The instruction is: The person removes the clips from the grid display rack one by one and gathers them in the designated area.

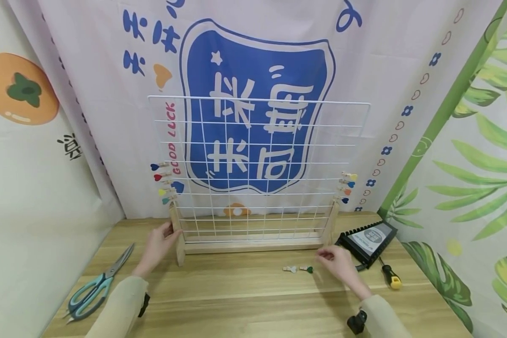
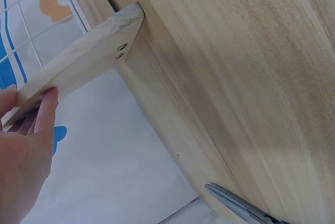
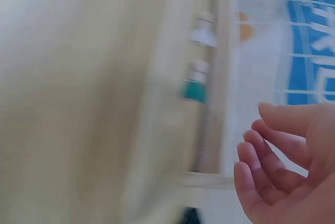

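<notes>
A white wire grid [image 1: 259, 155] stands upright in a wooden stand [image 1: 253, 245] on the table. My left hand [image 1: 158, 246] grips the stand's left post [image 2: 89, 51], thumb on one side and fingers on the other. My right hand [image 1: 335, 264], its fingers loosely curled and holding nothing, hovers in front of the stand's right end. To its left lie two small wooden clothespins, one with a white heart [image 1: 290, 269] and one with a green heart [image 1: 307, 269]. Several heart clothespins are clipped on the grid's left edge [image 1: 162, 177] and right edge [image 1: 347, 185].
Teal-handled scissors [image 1: 97, 286] lie at the table's left. On the right are a black case [image 1: 368, 241] with a label and a yellow-and-black screwdriver [image 1: 391, 277]. A printed curtain [image 1: 253, 56] hangs behind the grid.
</notes>
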`<state>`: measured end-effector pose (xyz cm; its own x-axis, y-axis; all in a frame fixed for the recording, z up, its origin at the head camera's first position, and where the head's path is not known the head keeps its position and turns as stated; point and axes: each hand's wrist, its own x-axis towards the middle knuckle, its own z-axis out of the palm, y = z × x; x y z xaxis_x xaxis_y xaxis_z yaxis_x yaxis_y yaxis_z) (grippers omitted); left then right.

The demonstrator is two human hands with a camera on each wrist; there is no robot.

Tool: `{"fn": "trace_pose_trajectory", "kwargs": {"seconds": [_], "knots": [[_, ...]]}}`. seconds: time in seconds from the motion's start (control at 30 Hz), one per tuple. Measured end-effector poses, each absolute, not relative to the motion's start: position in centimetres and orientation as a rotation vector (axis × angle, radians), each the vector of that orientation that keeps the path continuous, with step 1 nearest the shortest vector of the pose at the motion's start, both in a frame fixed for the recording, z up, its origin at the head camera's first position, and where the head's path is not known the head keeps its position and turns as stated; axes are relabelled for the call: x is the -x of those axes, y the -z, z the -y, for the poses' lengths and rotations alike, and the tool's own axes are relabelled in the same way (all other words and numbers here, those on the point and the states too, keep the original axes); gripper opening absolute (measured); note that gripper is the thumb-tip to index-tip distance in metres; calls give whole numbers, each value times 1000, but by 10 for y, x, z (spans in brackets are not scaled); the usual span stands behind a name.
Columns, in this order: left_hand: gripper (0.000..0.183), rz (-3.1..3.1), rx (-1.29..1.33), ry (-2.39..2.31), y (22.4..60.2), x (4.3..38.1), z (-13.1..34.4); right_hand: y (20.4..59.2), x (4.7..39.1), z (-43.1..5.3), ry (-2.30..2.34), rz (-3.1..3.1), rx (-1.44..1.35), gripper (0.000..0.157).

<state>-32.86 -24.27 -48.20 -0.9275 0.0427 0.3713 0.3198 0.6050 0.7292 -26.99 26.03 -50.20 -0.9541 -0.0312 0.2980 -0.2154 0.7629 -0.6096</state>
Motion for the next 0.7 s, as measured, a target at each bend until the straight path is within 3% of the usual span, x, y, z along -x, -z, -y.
{"fn": "trace_pose_trajectory", "kwargs": {"seconds": [0.4, 0.7], "knots": [[26, 2493, 309, 1217, 483, 327, 243, 398, 275, -283, -989, 2358, -235, 20], [30, 2519, 295, 1222, 485, 329, 245, 348, 292, -302, -1095, 2169, -23, 30]]}}
